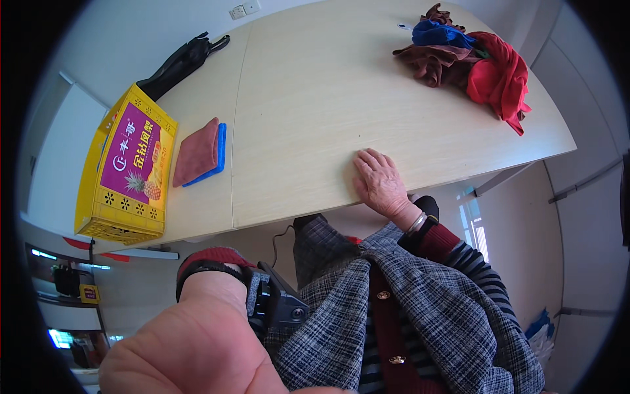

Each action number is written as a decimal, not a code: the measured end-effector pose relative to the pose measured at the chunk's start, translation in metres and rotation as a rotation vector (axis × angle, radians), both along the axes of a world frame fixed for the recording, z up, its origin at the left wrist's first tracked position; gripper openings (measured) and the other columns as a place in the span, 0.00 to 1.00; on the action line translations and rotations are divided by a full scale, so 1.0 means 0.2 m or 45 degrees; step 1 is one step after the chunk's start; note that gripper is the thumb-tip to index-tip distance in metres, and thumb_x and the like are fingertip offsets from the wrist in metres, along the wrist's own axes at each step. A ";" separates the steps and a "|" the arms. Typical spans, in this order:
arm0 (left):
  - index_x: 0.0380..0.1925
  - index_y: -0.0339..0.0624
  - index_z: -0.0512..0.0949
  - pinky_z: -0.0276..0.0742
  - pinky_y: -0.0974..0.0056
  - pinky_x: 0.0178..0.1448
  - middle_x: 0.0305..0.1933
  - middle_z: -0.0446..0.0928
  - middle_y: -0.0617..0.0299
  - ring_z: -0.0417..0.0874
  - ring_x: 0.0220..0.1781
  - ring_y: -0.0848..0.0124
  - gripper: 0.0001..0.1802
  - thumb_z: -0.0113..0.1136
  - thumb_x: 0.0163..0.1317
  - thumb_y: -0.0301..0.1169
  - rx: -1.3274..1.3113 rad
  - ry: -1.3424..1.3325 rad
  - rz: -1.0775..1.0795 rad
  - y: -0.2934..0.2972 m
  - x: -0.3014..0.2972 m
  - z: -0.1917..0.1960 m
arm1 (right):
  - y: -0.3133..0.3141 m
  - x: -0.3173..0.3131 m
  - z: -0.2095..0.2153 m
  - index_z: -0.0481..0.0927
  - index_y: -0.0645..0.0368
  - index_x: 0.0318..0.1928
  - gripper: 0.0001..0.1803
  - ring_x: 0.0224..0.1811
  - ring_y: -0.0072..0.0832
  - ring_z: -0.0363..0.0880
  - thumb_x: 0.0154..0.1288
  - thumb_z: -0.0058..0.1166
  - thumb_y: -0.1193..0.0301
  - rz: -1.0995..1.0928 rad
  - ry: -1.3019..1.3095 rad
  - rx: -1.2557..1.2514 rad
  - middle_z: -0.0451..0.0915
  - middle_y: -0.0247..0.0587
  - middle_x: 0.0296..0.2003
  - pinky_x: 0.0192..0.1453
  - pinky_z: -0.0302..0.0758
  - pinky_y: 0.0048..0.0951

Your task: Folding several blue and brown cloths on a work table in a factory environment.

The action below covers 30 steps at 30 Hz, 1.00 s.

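My left hand (190, 348) is raised close to the camera with its palm showing. Its fingers run out of the picture at the lower edge, so what they do is hidden. A black device (282, 305) is strapped at that wrist. Flat on the table's near edge lies my right hand (380, 180), fingers stretched out and nothing in them. To its left rests a folded brown cloth (197, 152) on top of a folded blue cloth (220, 154). Toward the far right sits a loose heap of cloths, among them a red cloth (495, 82), a blue cloth (440, 34) and a brown cloth (433, 62).
A yellow crate (128, 213) with a purple panel and a pineapple picture stands at the table's left edge. Behind it lies a black umbrella-like bundle (187, 62). The pale wooden table (302, 98) meets a wall with a socket (244, 9).
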<state>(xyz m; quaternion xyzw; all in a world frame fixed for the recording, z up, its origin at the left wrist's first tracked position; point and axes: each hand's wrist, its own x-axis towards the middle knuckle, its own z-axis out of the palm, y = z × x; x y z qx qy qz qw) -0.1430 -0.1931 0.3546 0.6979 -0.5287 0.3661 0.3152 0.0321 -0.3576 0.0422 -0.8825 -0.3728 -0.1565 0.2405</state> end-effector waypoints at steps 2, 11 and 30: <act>0.41 0.45 0.72 0.74 0.70 0.39 0.32 0.73 0.67 0.75 0.30 0.76 0.19 0.39 0.76 0.47 -0.002 0.006 0.005 0.00 0.01 0.01 | 0.00 0.00 -0.01 0.75 0.64 0.58 0.24 0.70 0.47 0.67 0.65 0.55 0.65 0.001 -0.004 0.003 0.73 0.51 0.63 0.75 0.61 0.47; 0.42 0.45 0.71 0.75 0.69 0.40 0.32 0.73 0.67 0.75 0.31 0.76 0.20 0.37 0.78 0.49 0.012 0.011 0.007 0.03 -0.05 0.04 | 0.00 -0.01 0.01 0.75 0.64 0.58 0.24 0.70 0.48 0.67 0.64 0.55 0.65 0.013 0.007 0.016 0.74 0.51 0.63 0.75 0.61 0.48; 0.31 0.37 0.77 0.75 0.65 0.27 0.25 0.76 0.61 0.78 0.24 0.70 0.10 0.52 0.69 0.30 -0.972 0.034 0.308 0.15 0.05 -0.51 | -0.19 0.49 0.25 0.85 0.58 0.45 0.13 0.47 0.42 0.85 0.64 0.59 0.64 0.149 0.872 0.275 0.86 0.43 0.43 0.55 0.79 0.38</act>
